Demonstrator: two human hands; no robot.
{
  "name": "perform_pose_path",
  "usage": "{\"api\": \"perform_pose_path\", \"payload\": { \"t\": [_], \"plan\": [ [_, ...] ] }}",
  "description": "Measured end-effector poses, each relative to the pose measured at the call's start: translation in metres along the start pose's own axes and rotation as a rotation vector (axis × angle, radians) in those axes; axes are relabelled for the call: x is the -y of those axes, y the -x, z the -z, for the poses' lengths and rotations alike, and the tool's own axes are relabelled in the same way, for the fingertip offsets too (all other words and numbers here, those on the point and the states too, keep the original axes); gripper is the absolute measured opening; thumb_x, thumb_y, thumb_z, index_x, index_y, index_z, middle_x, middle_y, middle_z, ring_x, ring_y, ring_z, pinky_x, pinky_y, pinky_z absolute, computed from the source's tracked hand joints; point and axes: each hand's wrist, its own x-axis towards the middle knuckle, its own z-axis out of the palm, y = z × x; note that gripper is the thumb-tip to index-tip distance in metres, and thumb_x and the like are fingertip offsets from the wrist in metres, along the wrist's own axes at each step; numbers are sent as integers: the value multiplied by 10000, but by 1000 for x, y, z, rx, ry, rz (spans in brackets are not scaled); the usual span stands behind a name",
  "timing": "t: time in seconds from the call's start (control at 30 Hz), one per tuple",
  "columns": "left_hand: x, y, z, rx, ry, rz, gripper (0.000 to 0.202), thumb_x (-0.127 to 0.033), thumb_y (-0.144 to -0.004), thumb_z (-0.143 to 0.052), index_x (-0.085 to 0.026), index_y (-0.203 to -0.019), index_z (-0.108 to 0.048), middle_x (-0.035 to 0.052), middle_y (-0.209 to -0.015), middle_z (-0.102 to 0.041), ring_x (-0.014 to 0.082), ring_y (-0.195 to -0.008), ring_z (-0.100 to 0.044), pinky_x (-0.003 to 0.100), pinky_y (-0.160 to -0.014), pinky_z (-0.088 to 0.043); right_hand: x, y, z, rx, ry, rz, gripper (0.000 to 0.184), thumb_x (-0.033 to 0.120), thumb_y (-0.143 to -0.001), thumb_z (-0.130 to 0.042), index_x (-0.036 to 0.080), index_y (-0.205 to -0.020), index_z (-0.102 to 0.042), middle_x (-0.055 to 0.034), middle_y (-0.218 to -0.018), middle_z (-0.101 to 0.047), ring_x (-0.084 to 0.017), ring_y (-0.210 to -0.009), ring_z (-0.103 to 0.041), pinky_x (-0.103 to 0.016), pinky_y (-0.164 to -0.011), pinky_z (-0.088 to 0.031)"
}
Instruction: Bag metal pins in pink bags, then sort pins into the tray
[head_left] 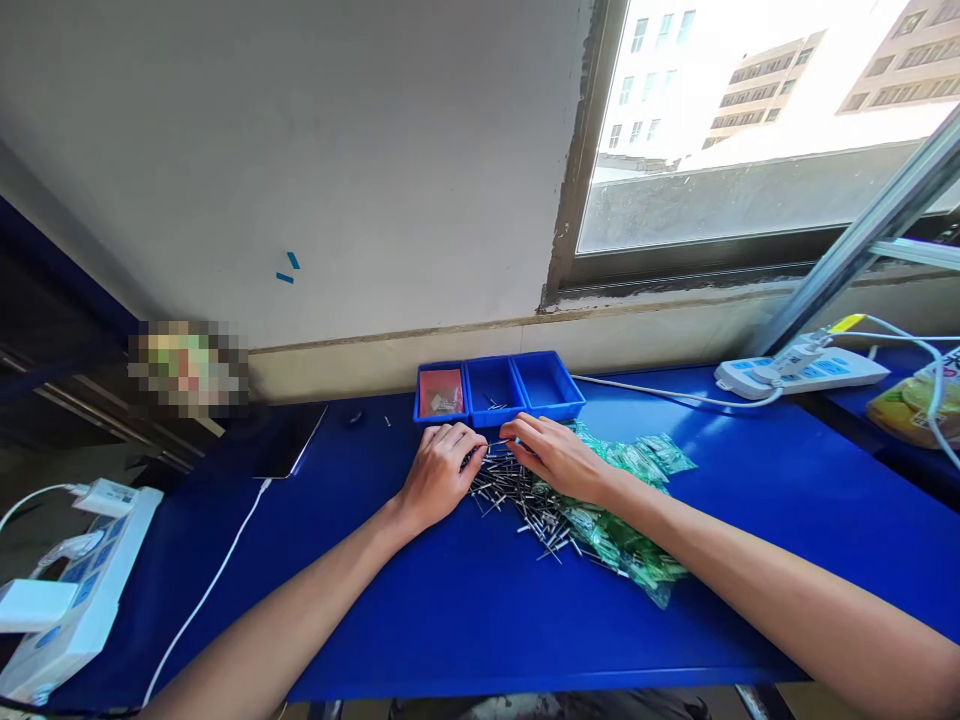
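My left hand (442, 470) is closed, its fingers curled down at the left edge of a pile of thin metal pins (544, 515), which have thicker silver ends and look like blind rivets. What lies under its fingertips is hidden. Just to the right, my right hand (555, 455) pinches one thin pin (496, 443), which points toward my left thumb. Several small clear-green plastic bags (630, 530) lie beside the pile, partly beneath my right forearm. Behind both hands stand three joined blue bins (551, 412); a red-backed packet (441, 393) is in the left one and a few pins (495, 404) in the middle one.
On the blue table (450, 630) a phone (292, 445) lies at left, its white cable running toward me. Power strips stand at the left edge (82, 600) and back right (810, 372). A metal frame (855, 220) slants at right, before the window.
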Motion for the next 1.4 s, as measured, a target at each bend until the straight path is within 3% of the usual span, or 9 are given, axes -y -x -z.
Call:
{"api": "perform_pose_path", "payload": {
  "t": [0.5, 0.57, 0.67, 0.73, 0.83, 1.1, 1.4],
  "plan": [
    [1, 0, 0, 5, 7, 5, 170, -283, -1104, -473, -237, -1100, -637, 40, -1081, -723, 221, -1049, -657, 406, -940, -443, 1, 0, 3, 4, -4, 69, 285, 189, -1113, -352, 235, -1223, -612, -97, -1090, -650, -213, -897, -618, -350, -805, -478],
    [0, 0, 0, -14, 20, 33, 160, -292, -1090, -505, -242, -1199, -610, 49, -1108, -711, 235, -1074, -652, 410, -952, -453, 2, -1, 3, -15, 0, 58, 277, 192, -1112, -360, 235, -1233, -606, -95, -1080, -652, -215, -900, -622, -350, -805, -485],
    [0, 0, 0, -74, 48, 83, 349, -293, -1066, -550, -237, -1405, -488, 79, -1201, -675, 260, -1155, -623, 422, -997, -467, 2, -1, 1, -33, 18, 35, 253, 207, -1107, -391, 229, -1258, -593, -102, -1100, -656, -224, -908, -629, -361, -802, -500],
    [0, 0, 1, -92, 60, 89, 406, -287, -1061, -554, -238, -1449, -444, 95, -1268, -648, 270, -1212, -600, 433, -1027, -469, 1, -2, 0, -45, 32, 21, 247, 223, -1106, -404, 227, -1269, -590, -107, -1113, -657, -228, -900, -631, -368, -789, -507],
    [0, 0, 0, -50, 63, 49, 352, -289, -1066, -542, -254, -1411, -482, 97, -1326, -633, 279, -1256, -583, 440, -1036, -470, 1, -2, 0, -75, 48, 4, 267, 234, -1103, -410, 231, -1309, -580, -116, -1144, -658, -235, -904, -640, -375, -775, -517],
    [0, 0, -1, 40, 30, 11, 209, -314, -1074, -540, -257, -1269, -592, 74, -1244, -669, 267, -1180, -616, 421, -966, -482, 3, -3, 2, -196, 11, -44, 362, 238, -1095, -415, 269, -1450, -480, -149, -1353, -603, -305, -1178, -638, -462, -933, -552],
    [2, 0, -1, 62, 16, -6, 196, -292, -1068, -556, -256, -1244, -635, 60, -1236, -683, 249, -1145, -624, 419, -955, -476, 1, -4, 3, -182, 55, -102, 308, 229, -1085, -439, 241, -1386, -504, -162, -1360, -585, -318, -1150, -644, -476, -914, -555]
  ]
}}
